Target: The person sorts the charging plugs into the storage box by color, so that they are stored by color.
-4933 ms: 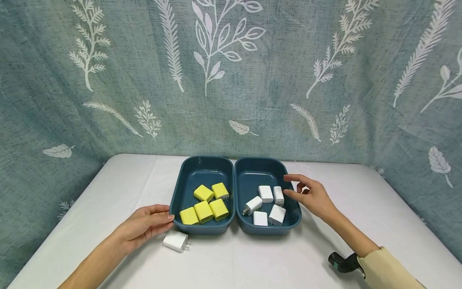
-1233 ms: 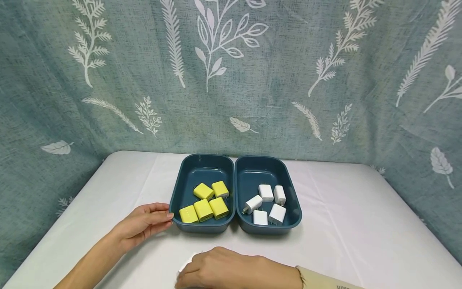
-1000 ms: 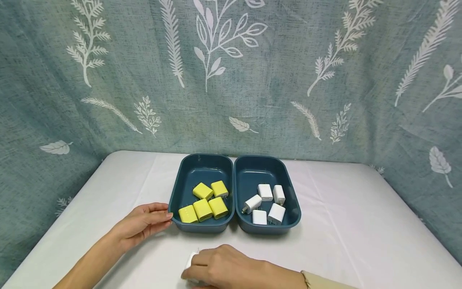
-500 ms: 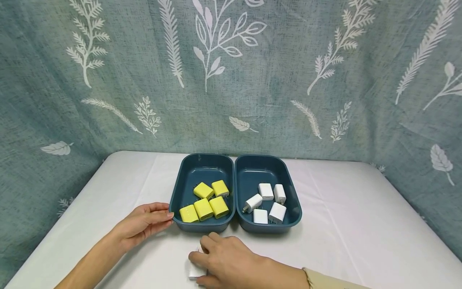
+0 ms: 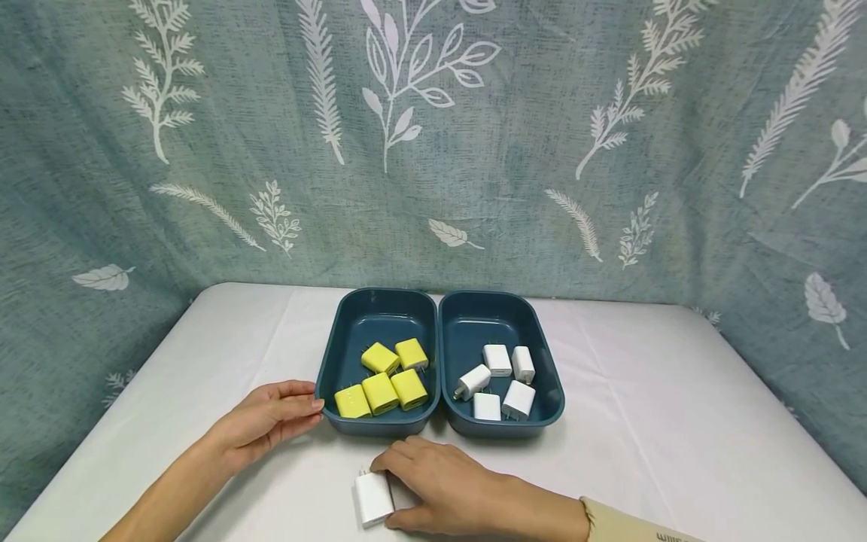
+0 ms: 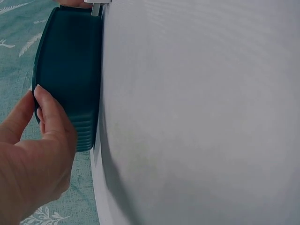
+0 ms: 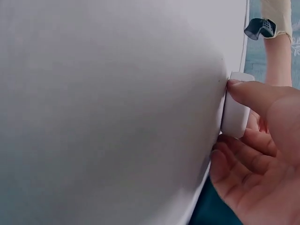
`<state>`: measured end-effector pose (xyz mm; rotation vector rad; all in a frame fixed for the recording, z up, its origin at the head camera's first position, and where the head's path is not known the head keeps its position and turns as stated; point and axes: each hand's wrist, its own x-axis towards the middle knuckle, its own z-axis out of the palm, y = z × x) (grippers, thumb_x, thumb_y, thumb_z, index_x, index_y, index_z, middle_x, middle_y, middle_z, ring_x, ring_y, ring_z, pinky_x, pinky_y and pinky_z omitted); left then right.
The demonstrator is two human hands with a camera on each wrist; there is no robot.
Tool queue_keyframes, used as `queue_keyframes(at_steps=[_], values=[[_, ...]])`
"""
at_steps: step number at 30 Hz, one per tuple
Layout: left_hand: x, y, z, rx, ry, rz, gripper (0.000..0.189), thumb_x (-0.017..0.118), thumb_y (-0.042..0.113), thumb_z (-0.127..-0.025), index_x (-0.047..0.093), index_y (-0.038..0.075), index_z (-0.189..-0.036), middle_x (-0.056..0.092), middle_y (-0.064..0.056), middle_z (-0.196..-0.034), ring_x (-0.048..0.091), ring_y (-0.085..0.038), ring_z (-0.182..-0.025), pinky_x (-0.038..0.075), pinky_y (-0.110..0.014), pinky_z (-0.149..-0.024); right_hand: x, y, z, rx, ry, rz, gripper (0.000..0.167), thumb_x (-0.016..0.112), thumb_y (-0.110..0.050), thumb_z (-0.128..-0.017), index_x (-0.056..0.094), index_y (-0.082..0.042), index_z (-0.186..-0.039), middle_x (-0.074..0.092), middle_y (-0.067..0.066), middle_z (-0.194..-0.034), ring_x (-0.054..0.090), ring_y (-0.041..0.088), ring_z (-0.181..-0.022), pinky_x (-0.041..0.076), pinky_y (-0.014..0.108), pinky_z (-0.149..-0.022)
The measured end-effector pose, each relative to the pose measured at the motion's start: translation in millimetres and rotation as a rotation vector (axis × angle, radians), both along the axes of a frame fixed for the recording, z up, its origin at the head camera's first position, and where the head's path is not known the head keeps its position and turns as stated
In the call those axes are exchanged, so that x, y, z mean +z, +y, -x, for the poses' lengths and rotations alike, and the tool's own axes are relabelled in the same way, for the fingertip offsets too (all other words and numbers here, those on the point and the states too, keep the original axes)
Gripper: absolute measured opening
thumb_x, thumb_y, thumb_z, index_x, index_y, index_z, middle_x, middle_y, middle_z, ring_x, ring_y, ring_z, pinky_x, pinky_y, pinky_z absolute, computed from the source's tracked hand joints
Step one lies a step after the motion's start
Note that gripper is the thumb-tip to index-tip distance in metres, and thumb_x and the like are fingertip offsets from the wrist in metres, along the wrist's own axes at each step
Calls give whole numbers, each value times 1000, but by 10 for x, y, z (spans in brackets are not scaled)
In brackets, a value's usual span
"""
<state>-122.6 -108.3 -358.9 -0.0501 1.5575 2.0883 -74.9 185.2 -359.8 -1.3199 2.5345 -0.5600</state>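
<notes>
My right hand [image 5: 440,485] pinches a white plug-in charger [image 5: 375,498] low on the white table, in front of the bins. The charger's prongs point toward the bins. In the right wrist view, thumb and finger press opposite ends of the charger [image 7: 236,110]. My left hand [image 5: 271,421] holds the near left corner of the left blue bin [image 5: 382,426], its fingertips [image 6: 40,91] at the rim in the left wrist view. Several yellow chargers [image 5: 381,393] lie in that bin. Several white chargers [image 5: 518,399] lie in the right blue bin [image 5: 504,429].
Both bins stand side by side near the table's back edge. White cloth covers the table [image 5: 643,421]. A green-blue curtain [image 5: 508,188] with white leaf prints hangs behind and along the sides.
My right hand has come from the right bin to the loose white charger. That charger has moved right and nearer, and its prongs have turned from right to the bins. My left hand stays put.
</notes>
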Motion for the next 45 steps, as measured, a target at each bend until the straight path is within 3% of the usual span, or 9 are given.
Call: queue_keyframes(at_steps=[7,14,18,24,32,37,45], values=[[-5,1,-5,1,-3,-9,52,67,2,-94,35,-13,-132,61,-11,-105,67,-16,-95,55,-29,-92,-9,73,30,11,-108,127,47,79,-32,-87,59,-19,-128,59,-15,-118,51,-1,-99,48,14,-88],[-5,-2,-12,4,-14,-33,49,66,0,-94,36,-13,-131,62,-12,-104,67,-17,-94,56,-29,-91,2,226,11,-62,-288,326,45,81,-29,-85,60,-26,-125,59,-9,-104,55,5,-88,53,16,-65],[-15,-6,-18,11,-11,-33,51,66,0,-94,35,-14,-132,62,-12,-105,67,-16,-94,55,-29,-92,32,321,-7,-138,-360,424,46,83,-32,-83,61,-28,-123,62,-4,-105,57,13,-89,55,21,-65],[-12,-7,-30,31,0,-22,50,66,0,-93,36,-14,-131,61,-11,-103,68,-17,-94,56,-30,-91,99,488,-17,-205,-325,557,47,84,-30,-82,63,-25,-123,64,-2,-108,59,24,-89,56,27,-63],[-4,9,-37,41,28,-13,45,67,-2,-92,39,-12,-126,63,-8,-97,68,-17,-92,57,-29,-90,204,702,-36,-261,-261,723,48,84,-16,-82,62,-16,-125,62,5,-110,55,28,-88,54,30,-59],[0,12,-37,49,33,-5,47,67,-2,-92,38,-13,-128,63,-8,-98,68,-17,-92,56,-30,-90,276,850,42,-311,-224,756,48,83,-7,-81,62,-12,-123,60,9,-100,54,28,-80,52,29,-57],[-6,10,-36,46,36,-15,40,67,-3,-92,43,-10,-122,64,-7,-96,69,-18,-91,57,-30,-90,345,1064,289,-527,-274,735,48,82,-7,-82,61,-9,-124,59,14,-91,57,23,-72,52,23,-61]])
